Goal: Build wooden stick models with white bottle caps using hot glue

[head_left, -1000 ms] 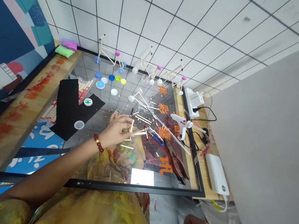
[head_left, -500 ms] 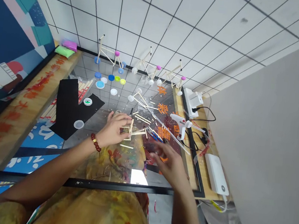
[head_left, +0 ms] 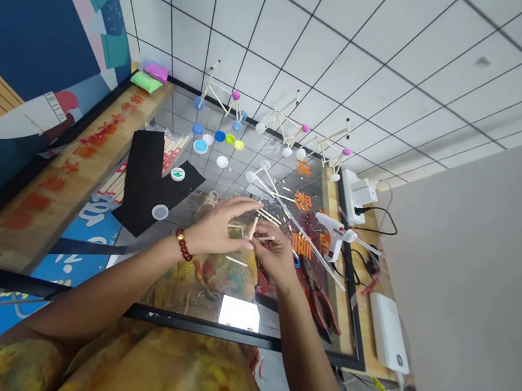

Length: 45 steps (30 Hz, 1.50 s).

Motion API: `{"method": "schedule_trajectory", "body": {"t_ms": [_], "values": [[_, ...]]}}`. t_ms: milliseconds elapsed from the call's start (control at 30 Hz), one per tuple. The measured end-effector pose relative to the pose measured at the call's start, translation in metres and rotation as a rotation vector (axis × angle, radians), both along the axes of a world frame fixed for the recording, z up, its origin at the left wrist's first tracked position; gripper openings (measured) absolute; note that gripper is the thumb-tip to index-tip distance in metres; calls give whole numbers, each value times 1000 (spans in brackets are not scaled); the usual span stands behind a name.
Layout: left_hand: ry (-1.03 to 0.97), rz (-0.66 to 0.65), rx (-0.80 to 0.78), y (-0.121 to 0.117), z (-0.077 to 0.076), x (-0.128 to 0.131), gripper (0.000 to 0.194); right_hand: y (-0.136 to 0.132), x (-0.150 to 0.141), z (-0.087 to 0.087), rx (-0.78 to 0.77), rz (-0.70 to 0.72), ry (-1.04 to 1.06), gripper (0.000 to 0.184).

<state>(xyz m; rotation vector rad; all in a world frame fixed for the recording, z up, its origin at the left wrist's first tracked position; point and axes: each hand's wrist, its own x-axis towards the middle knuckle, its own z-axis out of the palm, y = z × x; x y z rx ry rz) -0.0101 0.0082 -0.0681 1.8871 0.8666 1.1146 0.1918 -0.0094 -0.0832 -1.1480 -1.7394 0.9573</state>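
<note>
A small frame of thin wooden sticks (head_left: pixel 254 227) is between my hands over the glass tabletop, one stick pointing up. My right hand (head_left: pixel 278 255) has its fingers closed around the frame's right side. From the left, my left hand (head_left: pixel 216 231) reaches around it, index finger stretched above and thumb low by the joint, with a gap between them. Whether the left thumb presses on the frame is hard to make out. One loose stick (head_left: pixel 236 261) lies just below, and more cut sticks (head_left: pixel 269 217) lie beyond my right fingers.
Red-handled pliers (head_left: pixel 323 308) and a white glue gun (head_left: pixel 333 235) lie to the right, near a power strip (head_left: pixel 353 197). Several stick models on bottle caps (head_left: pixel 286 152) stand along the back. Black sheets (head_left: pixel 143 175) and bundled sticks (head_left: pixel 174 150) are at left.
My right hand has come in from the lower right and taken hold of the stick frame. My left fingers have spread wider. The whole view has shifted, and the red-handled pliers now show.
</note>
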Motion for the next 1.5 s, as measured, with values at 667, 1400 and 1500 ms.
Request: {"method": "schedule_trajectory", "body": {"t_ms": [667,1400,1500], "values": [[13,88,-5,-4,2,7,47,-3,-2,-16,-97,-77,44,16],[-185,297,41,-8,24,0,27,0,3,-7,-490,-50,752,48],[-177,297,-12,-8,25,0,20,1,-1,-4,-469,-85,719,46]]}}
